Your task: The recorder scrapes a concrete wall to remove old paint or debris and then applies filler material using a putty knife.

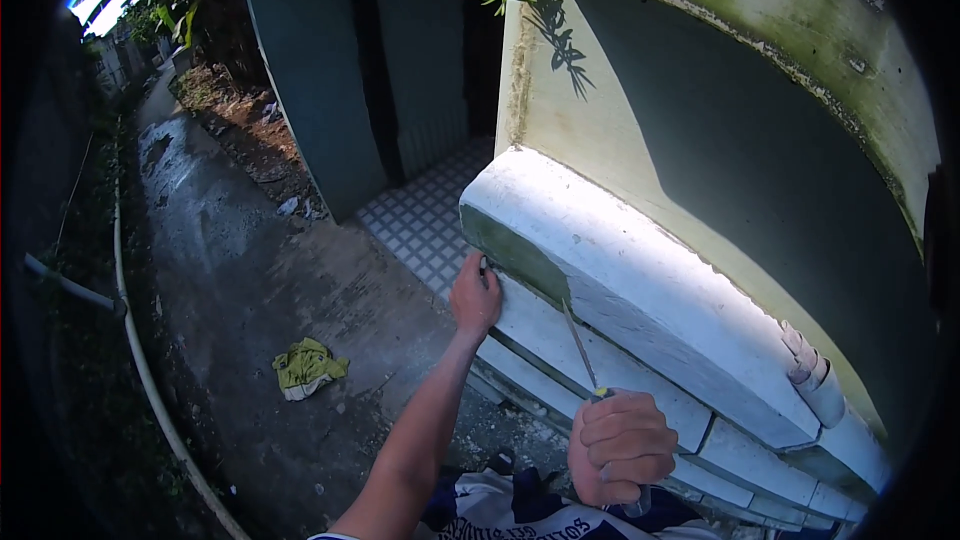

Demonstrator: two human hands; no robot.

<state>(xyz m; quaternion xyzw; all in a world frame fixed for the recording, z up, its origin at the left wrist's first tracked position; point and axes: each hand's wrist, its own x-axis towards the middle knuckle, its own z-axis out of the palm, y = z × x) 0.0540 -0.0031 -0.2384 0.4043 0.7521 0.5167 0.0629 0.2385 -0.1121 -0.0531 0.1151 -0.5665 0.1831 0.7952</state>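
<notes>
My right hand (622, 445) is closed in a fist round the handle of a screwdriver (580, 347). The handle's clear end shows below the fist, and a yellow collar sits above it. Its long thin shaft points up and away, with the tip at the front face of a white-topped ledge (600, 230), by the border between a green patch (517, 258) and white surface. My left hand (476, 298) is closed over the left end of the lower white step (540, 325), just under that patch. Its fingertips are partly hidden.
More white steps descend toward me. Behind the ledge rises a pale wall (590, 130) under a mossy curved slab (720, 0); a pipe stub (818, 388) sticks out right. At left are a yellow-green cloth (308, 370), a long pipe (146, 380) and a blue-grey panel (315, 90).
</notes>
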